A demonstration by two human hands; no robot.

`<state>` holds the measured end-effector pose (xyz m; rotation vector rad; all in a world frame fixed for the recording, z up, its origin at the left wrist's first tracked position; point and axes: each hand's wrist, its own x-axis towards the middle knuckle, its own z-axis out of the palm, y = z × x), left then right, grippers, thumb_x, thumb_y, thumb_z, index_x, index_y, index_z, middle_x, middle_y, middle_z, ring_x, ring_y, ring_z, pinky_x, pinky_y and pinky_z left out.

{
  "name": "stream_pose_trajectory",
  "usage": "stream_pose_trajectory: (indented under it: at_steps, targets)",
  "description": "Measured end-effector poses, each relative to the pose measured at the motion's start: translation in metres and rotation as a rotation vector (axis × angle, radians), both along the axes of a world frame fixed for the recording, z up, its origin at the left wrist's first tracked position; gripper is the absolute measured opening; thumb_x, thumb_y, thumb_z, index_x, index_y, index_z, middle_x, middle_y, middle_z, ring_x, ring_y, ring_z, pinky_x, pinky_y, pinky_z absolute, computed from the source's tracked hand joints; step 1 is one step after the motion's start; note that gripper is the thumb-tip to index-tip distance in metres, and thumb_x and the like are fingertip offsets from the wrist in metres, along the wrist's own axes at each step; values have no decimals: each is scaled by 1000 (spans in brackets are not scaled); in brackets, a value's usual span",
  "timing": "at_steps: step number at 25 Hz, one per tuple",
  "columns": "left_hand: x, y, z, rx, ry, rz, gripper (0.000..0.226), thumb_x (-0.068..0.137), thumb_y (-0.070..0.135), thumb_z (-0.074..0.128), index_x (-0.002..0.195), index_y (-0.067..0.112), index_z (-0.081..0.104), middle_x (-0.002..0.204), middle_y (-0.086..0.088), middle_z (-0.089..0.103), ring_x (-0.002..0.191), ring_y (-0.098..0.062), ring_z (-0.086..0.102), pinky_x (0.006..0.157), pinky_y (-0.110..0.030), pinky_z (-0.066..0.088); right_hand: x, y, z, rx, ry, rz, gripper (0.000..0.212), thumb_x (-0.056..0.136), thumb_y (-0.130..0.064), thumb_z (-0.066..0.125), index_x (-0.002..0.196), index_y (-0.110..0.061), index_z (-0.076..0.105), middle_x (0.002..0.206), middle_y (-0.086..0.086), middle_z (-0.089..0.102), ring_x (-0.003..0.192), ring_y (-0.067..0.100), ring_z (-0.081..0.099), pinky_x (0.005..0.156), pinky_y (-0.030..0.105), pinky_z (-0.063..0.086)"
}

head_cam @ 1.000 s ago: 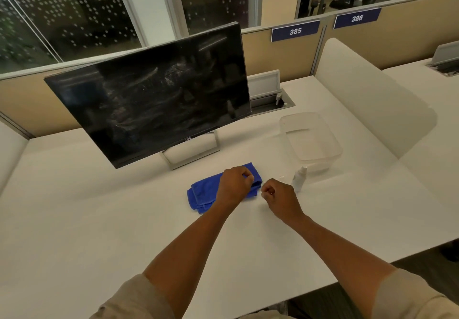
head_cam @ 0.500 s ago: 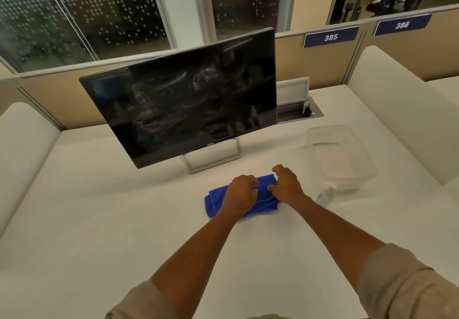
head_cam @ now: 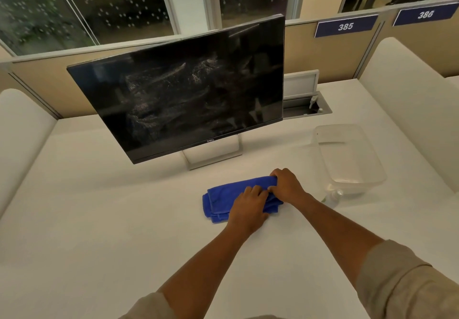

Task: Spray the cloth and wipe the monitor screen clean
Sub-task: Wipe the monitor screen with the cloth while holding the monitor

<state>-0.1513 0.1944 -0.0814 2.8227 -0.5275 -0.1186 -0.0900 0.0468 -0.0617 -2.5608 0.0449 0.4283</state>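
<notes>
A folded blue cloth [head_cam: 223, 199] lies on the white desk [head_cam: 99, 231] in front of the monitor. My left hand [head_cam: 249, 209] rests on its near right part with fingers curled into the fabric. My right hand [head_cam: 285, 184] grips the cloth's far right edge. The black monitor [head_cam: 188, 102] stands tilted behind it, its screen smeared with pale streaks. A small clear spray bottle [head_cam: 332, 198] stands on the desk to the right of my right forearm.
A clear plastic tub [head_cam: 347, 154] sits right of the monitor, just behind the spray bottle. An open cable hatch [head_cam: 305, 106] lies at the desk's back. Padded dividers [head_cam: 409, 100] flank the desk on both sides.
My right hand moved left from the desk beside the spray bottle onto the cloth's far right edge. My left hand stayed on the cloth. The view shifted left and closer.
</notes>
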Motion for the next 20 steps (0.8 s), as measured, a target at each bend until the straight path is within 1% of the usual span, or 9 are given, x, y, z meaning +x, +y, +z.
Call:
stream_pose_trajectory:
  at_steps: [3,5,7,9,11,13,16,18,20]
  targets:
    - [-1,-2,-6,45,-50,-43,36,91,26,61,125,17,53,114,-5,58,97,-21,53,82,-36,50,-1,1,3,-4,-4,-6,29,79,-16,71,103,-7,59,106,12,60,92,25,60,79,30,49]
    - [-1,-2,-7,79,-72,-74,32,93,17,58,124,13,52,111,-8,58,95,-24,54,79,-38,51,-1,2,5,-14,6,-4,26,78,-15,71,100,-6,58,102,11,61,90,24,59,78,31,50]
    - [0,-2,-6,81,-67,-84,29,95,14,54,123,12,51,109,-9,59,93,-24,55,78,-38,50,-3,3,7,-6,27,-6,23,79,-14,69,97,-7,56,100,11,62,89,24,59,78,32,50]
    - [3,0,-5,50,-47,-74,25,97,15,51,122,13,51,109,-8,60,94,-23,56,81,-36,50,-5,4,7,40,45,-24,20,82,-15,66,94,-10,51,96,11,62,84,23,58,76,33,49]
    - [6,7,1,-36,-15,-17,19,99,18,47,118,16,52,109,-5,61,95,-19,58,84,-34,51,-7,6,8,117,40,-57,19,84,-17,65,95,-10,50,95,10,62,80,21,56,73,30,48]
    - [7,16,9,-155,6,73,17,100,21,45,114,19,55,106,-1,64,93,-16,59,85,-33,51,-9,9,14,221,35,-112,24,86,-22,66,103,-10,53,96,9,63,82,21,59,70,28,50]
    - [10,35,29,-386,39,208,17,97,23,49,110,23,60,97,3,67,84,-11,60,79,-27,51,-8,19,33,439,37,-207,29,90,-32,64,109,-13,53,99,9,65,85,23,66,65,28,56]
    - [17,50,47,-464,-4,210,19,96,25,52,113,23,60,96,6,68,79,-7,57,74,-15,43,-5,27,48,574,-26,-219,26,94,-38,57,109,-17,52,104,10,67,81,18,67,59,21,54]
    - [24,63,68,-527,-40,231,21,97,27,52,116,23,60,96,11,65,79,-5,55,73,-9,37,-5,38,63,648,-175,-179,25,96,-38,52,112,-19,50,110,9,67,82,13,67,63,16,52]
